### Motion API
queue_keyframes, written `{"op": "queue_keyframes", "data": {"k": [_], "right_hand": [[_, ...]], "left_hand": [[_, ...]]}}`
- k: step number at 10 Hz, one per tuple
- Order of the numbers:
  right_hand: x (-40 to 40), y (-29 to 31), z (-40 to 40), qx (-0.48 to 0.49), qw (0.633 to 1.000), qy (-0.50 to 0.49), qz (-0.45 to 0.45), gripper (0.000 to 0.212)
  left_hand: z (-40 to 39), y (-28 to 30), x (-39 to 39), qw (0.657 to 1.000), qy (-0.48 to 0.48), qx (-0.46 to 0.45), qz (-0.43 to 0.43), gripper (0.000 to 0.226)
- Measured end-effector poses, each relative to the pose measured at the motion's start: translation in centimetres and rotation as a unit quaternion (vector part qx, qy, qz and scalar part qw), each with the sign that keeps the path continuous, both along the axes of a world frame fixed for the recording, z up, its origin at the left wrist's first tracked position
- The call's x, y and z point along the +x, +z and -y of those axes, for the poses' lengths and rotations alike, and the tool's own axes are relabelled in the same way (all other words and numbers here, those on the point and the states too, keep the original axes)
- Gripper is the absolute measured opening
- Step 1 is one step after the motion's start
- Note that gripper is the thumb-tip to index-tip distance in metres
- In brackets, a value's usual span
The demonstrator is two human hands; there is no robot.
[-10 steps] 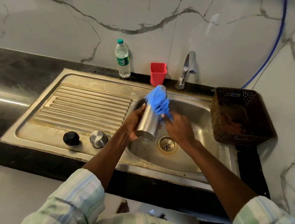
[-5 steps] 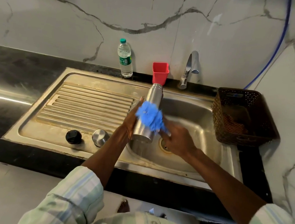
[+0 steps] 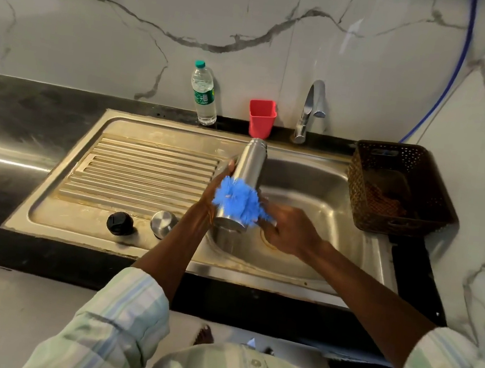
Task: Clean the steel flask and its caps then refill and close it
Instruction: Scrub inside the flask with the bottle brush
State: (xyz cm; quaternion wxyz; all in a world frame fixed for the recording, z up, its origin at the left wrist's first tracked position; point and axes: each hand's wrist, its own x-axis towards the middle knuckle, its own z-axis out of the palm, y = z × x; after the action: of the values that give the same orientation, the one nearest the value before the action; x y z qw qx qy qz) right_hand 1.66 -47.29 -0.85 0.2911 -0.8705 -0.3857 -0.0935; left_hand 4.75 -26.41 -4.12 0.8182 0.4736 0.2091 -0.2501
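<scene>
The steel flask (image 3: 249,169) stands tilted over the sink basin (image 3: 310,191), its open mouth pointing away from me. My left hand (image 3: 214,194) grips its lower body from the left. My right hand (image 3: 287,229) grips the handle of a blue bristle brush (image 3: 238,200), whose head lies against the flask's lower side. On the drainboard's front edge sit a black inner cap (image 3: 120,223) and a steel outer cap (image 3: 164,224).
A plastic water bottle (image 3: 204,94), a red cup (image 3: 262,117) and the tap (image 3: 311,110) stand along the back wall. A dark woven basket (image 3: 398,186) sits right of the basin. The ribbed drainboard (image 3: 145,172) lies to the left.
The brush head has slid down the flask from near its mouth to its lower body. The flask has stayed in my left hand over the basin.
</scene>
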Motion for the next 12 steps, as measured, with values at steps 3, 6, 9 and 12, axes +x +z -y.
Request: {"op": "queue_keyframes", "data": {"k": [3, 6, 9, 12], "right_hand": [[1.5, 1.5, -0.9, 0.026, 0.988, -0.141, -0.065, 0.04], [6.2, 2.7, -0.9, 0.104, 0.936, -0.246, -0.231, 0.032], [-0.6, 0.4, -0.7, 0.039, 0.993, -0.079, -0.076, 0.042], [3.6, 3.4, -2.3, 0.133, 0.926, -0.21, -0.285, 0.03]], "left_hand": [[2.5, 2.0, 0.0, 0.99, 0.088, 0.091, 0.062, 0.044], [2.2, 4.2, -1.7, 0.999, 0.002, -0.016, 0.036, 0.088], [0.9, 4.4, -1.9, 0.993, 0.091, 0.074, 0.022, 0.047], [4.0, 4.6, -0.7, 0.975, 0.179, -0.122, 0.054, 0.064]]}}
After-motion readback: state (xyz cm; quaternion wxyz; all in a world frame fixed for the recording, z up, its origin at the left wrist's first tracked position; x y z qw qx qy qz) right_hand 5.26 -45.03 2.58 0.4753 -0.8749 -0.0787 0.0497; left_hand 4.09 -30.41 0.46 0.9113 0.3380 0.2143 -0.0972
